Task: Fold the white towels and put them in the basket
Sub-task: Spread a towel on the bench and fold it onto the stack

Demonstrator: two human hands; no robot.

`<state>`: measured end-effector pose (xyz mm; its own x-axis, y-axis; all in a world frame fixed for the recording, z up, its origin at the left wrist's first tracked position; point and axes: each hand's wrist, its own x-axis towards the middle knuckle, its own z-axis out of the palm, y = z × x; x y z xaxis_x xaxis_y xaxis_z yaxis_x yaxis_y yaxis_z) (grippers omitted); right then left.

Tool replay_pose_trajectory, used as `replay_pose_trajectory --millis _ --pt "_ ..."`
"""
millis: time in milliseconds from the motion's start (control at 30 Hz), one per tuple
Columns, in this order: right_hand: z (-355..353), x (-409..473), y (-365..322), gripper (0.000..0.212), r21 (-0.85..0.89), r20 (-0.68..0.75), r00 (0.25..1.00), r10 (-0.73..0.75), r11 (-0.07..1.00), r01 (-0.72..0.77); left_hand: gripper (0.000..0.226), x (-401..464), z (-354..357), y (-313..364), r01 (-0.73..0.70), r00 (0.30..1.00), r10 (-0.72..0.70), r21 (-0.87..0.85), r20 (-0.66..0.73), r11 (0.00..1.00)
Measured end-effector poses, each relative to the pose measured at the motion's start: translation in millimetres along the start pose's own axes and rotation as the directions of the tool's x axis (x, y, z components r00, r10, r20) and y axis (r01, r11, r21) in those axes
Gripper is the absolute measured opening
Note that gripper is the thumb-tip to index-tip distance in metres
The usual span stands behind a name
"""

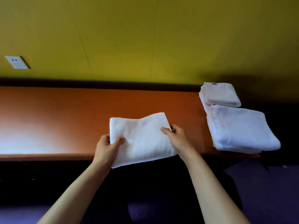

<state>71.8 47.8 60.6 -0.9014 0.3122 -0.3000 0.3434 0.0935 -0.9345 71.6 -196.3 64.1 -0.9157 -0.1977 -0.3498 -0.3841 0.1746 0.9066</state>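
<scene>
Yellow-green wall [145,38] (white socket [17,62]), orange table [64,118], dark floor [267,191]

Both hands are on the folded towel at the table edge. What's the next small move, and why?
Probably lift the folded towel clear of the table: the left hand and right hand already pinch opposite edges, and it looks fully folded. No basket is in view yet.
</scene>
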Motion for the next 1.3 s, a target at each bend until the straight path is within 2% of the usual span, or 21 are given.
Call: replay_pose_trajectory --millis 100,200,367,433,533,667,833,1000,1200,1300 --pt "-13 27 -13 0.033 -0.027 0.029 0.998 -0.053 0.998 0.054 0.026 8 27 8 -0.072 0.997 0.073 0.03 -0.003 0.997" --pt "-32 63 -28 0.033 -0.108 0.067 0.99 -0.125 0.985 0.132 0.015 27 61 15 -0.134 0.991 0.134 0.056 0.002 0.989" --pt "-70 121 -44 0.029 -0.193 0.09 0.98 -0.177 0.962 0.192 0.015 64 116 37 -0.116 0.993 0.116 0.025 -0.014 0.993" --pt "-89 133 -51 0.03 -0.202 0.075 0.982 -0.172 0.962 0.184 0.014 65 132 52 -0.09 0.992 0.088 0.022 0.086 0.996" --pt "-128 144 -65 0.03 -0.194 0.014 0.987 -0.162 0.967 0.162 0.031 58 155 82 -0.034 0.958 0.019 0.048 0.285 0.998" --pt "-192 153 -88 0.022 -0.13 -0.006 0.993 -0.115 0.985 0.113 0.037 50 195 131 -0.101 0.925 0.048 0.122 0.376 0.987" --pt "-280 177 -102 0.013 -0.086 -0.141 0.986 -0.085 0.994 0.073 0.038 54 283 189 -0.184 0.921 0.105 0.182 0.375 0.966" --pt "-345 215 -91 0.013 -0.034 -0.229 0.973 -0.004 0.999 -0.004 0.04 69 375 216 -0.169 0.931 0.077 0.234 0.357 0.957" --pt "-385 252 -68 0.016 -0.041 -0.28 0.96 0.022 0.999 -0.035 0.035 103 442 227 -0.151 0.95 0.075 0.237 0.304 0.96" --pt "-389 269 -52 0.024 -0.101 -0.302 0.949 0.089 0.987 -0.125 0.037 120 463 222 -0.126 0.959 0.045 0.279 0.279 0.952"
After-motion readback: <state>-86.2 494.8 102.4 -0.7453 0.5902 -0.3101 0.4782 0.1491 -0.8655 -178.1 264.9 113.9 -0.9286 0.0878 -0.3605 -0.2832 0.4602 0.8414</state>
